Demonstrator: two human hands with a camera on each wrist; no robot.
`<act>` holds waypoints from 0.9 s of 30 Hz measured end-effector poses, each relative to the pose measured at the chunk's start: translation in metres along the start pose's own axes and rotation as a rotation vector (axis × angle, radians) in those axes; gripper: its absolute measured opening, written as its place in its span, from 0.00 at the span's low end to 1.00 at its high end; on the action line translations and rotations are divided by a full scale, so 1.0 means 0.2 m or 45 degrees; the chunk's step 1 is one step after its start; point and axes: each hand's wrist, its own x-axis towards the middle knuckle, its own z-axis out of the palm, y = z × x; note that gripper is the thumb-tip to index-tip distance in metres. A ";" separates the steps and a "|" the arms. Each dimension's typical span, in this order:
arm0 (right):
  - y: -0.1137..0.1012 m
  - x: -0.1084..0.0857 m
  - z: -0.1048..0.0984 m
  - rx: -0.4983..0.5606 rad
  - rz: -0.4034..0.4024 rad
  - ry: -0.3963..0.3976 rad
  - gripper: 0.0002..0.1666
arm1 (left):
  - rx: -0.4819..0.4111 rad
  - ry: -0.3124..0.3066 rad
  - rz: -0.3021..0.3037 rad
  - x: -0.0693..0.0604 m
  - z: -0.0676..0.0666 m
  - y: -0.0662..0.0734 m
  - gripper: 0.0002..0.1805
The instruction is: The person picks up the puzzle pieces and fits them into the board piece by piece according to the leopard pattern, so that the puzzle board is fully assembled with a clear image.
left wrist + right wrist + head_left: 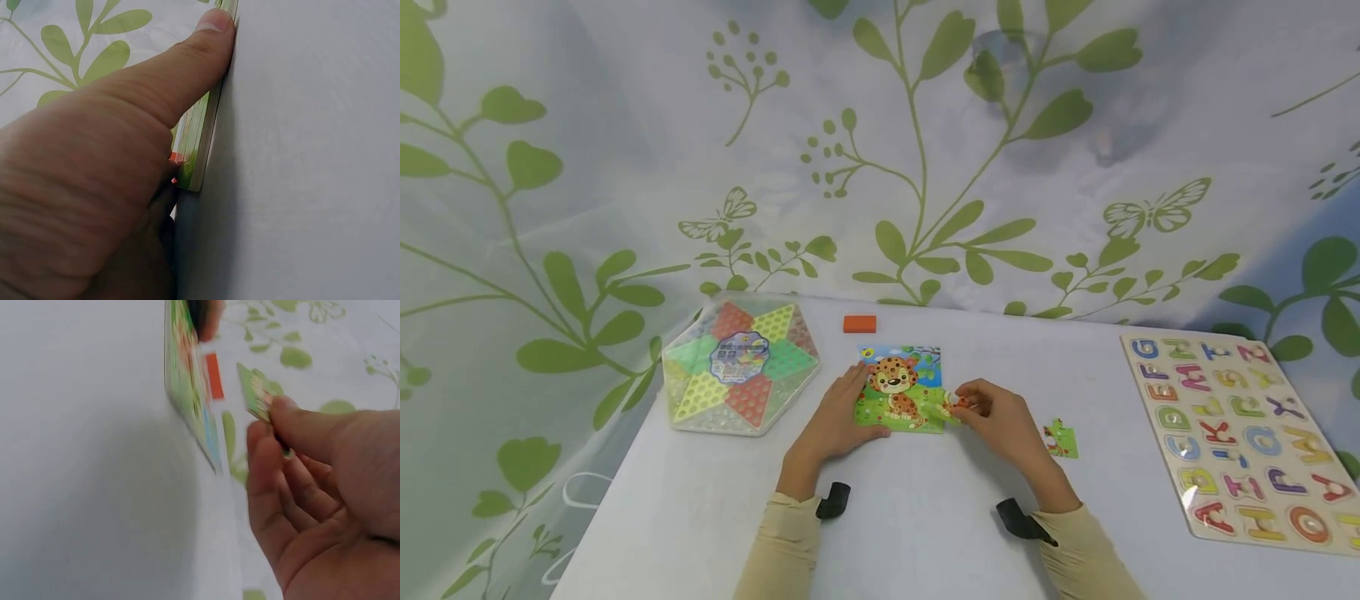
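Observation:
A square jigsaw puzzle [898, 379] with a cartoon leopard on grass lies on the white table. Along its left and lower edges rests my left hand [835, 421], fingers extended; in the left wrist view the thumb lies against the puzzle's edge [199, 140]. Thumb and fingertips of my right hand [1006, 421] pinch a green puzzle piece [253, 390]. The head view has this piece over the puzzle's lower right side, while the right wrist view shows it held apart from the board. Another loose puzzle piece [1062, 439], green with red, lies right of my right hand.
Behind the puzzle is an orange-red block [860, 324]. A hexagonal Chinese checkers board [741, 364] lies at the left, and a wooden alphabet board [1240, 442] at the right. A leaf-patterned curtain [820, 225] hangs along the table's back edge.

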 end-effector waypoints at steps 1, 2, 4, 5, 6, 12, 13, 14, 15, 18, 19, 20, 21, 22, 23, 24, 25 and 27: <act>-0.01 0.02 0.02 0.016 -0.020 0.006 0.15 | -0.002 -0.001 0.003 0.00 0.00 0.00 0.61; -0.03 0.03 0.05 0.032 -0.034 0.003 0.15 | -0.003 -0.002 0.005 0.00 0.00 0.00 0.61; -0.05 0.06 0.09 0.056 -0.056 -0.008 0.15 | -0.003 0.001 0.007 0.00 -0.01 0.00 0.61; -0.07 0.08 0.12 0.067 -0.061 -0.018 0.15 | -0.001 0.002 0.004 -0.01 -0.01 0.01 0.61; -0.08 0.10 0.14 0.072 -0.069 -0.027 0.16 | -0.004 0.002 0.001 -0.01 -0.01 0.01 0.61; -0.18 0.18 0.25 0.082 -0.049 -0.051 0.17 | -0.009 0.013 0.001 -0.01 -0.01 0.01 0.61; -0.19 0.19 0.26 0.080 -0.039 -0.048 0.17 | -0.006 0.014 0.005 -0.01 -0.01 0.01 0.61; -0.20 0.20 0.27 0.071 -0.028 -0.046 0.16 | -0.010 0.015 0.011 -0.01 -0.01 0.01 0.61; -0.20 0.21 0.28 0.060 -0.020 -0.045 0.15 | -0.013 0.015 0.017 0.00 -0.01 0.01 0.61; -0.22 0.22 0.30 0.008 0.022 -0.059 0.13 | -0.019 0.008 0.022 0.00 -0.01 0.01 0.61; -0.22 0.22 0.30 -0.016 0.027 -0.065 0.12 | -0.022 0.008 0.022 0.00 -0.01 0.01 0.61; -0.22 0.22 0.31 -0.041 0.033 -0.073 0.12 | -0.022 0.010 0.022 0.00 -0.01 0.01 0.61; -0.22 0.22 0.31 -0.060 0.037 -0.079 0.12 | -0.020 0.012 0.019 0.00 -0.01 0.00 0.61; -0.23 0.21 0.31 -0.076 0.034 -0.084 0.12 | -0.013 0.014 0.017 0.00 -0.01 0.00 0.61; -0.23 0.21 0.32 -0.092 0.029 -0.087 0.11 | -0.008 0.015 0.014 0.00 0.00 0.00 0.61; -0.24 0.21 0.32 -0.106 0.026 -0.092 0.11 | -0.004 0.012 0.009 0.00 0.00 0.00 0.61; -0.24 0.21 0.32 -0.118 0.021 -0.096 0.11 | 0.001 0.012 0.007 0.00 0.00 0.00 0.61; -0.25 0.20 0.32 -0.145 0.023 -0.108 0.10 | -0.009 0.015 0.011 0.00 0.00 0.01 0.61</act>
